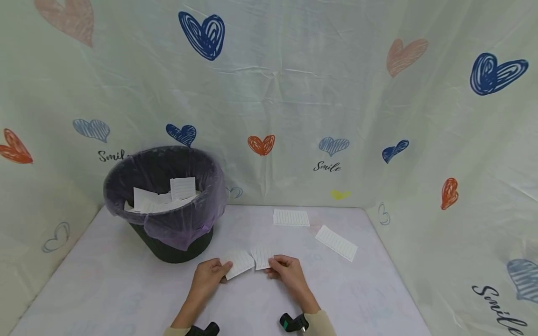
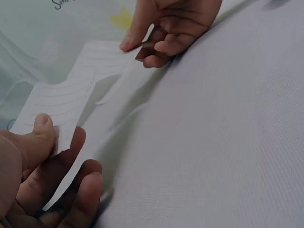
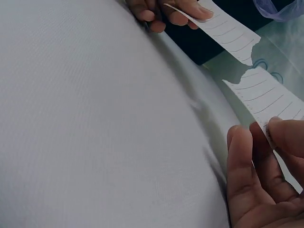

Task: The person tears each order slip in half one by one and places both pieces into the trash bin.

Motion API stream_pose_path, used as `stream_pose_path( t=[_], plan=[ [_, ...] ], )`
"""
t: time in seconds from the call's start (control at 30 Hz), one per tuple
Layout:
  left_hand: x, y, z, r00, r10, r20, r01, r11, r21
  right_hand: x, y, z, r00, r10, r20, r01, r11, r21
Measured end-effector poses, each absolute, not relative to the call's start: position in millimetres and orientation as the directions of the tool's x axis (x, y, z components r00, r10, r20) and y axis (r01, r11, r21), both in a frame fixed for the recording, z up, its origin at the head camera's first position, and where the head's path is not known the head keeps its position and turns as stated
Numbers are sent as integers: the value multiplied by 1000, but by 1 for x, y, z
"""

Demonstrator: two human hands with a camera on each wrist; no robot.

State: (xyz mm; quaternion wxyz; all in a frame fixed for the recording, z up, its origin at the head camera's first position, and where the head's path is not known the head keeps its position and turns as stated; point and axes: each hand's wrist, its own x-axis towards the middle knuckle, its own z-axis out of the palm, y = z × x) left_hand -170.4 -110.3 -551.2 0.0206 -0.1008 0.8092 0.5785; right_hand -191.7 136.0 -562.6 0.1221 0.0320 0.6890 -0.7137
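Note:
Over the table, a lined sheet of white paper is parted by a ragged tear. My left hand (image 1: 207, 278) pinches the left piece of paper (image 1: 240, 264) between thumb and fingers. The right piece of paper (image 1: 262, 258) is pinched by my right hand (image 1: 291, 275) at its outer edge. In the right wrist view, uneven torn ends face each other, the left piece (image 3: 230, 32) above and the right piece (image 3: 270, 97) below. From the left wrist, the pieces overlap near the far side, and a gap opens toward the near side.
A dark bin (image 1: 171, 252) with a purple liner (image 1: 185, 228) stands at the table's back left, with paper pieces (image 1: 183, 188) inside. Two lined sheets lie at the back right, one near the edge (image 1: 291, 218) and one slanted (image 1: 337, 243). A heart-printed curtain (image 1: 286, 93) surrounds the table (image 1: 126, 294).

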Motion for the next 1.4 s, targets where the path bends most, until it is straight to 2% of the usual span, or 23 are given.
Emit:
stream_pose_path(
  t=[0.17,0.33,0.6,0.87,1.1,1.4],
  plan=[
    [-169,-114,-547,-984,-122,-127,-165,385,908,-191,134,-560,-979,-62,-194,194,3,-981],
    [-166,-117,-543,-988,-101,-117,-149,421,895,-192,133,-553,-978,-59,-202,201,17,-979],
    [-159,-123,-525,-994,-78,-78,-106,461,881,-189,132,-539,-991,-22,-130,127,113,-985],
    [-157,-131,-486,-998,-54,35,2,513,858,-198,132,-509,-998,-15,-65,62,148,-987],
    [-149,-142,-448,-997,-48,58,25,512,859,-205,127,-483,-999,-34,-25,19,149,-989],
    [-136,-155,-398,-965,18,261,226,562,796,-212,119,-455,-994,-89,60,-71,129,-989]
  ],
)
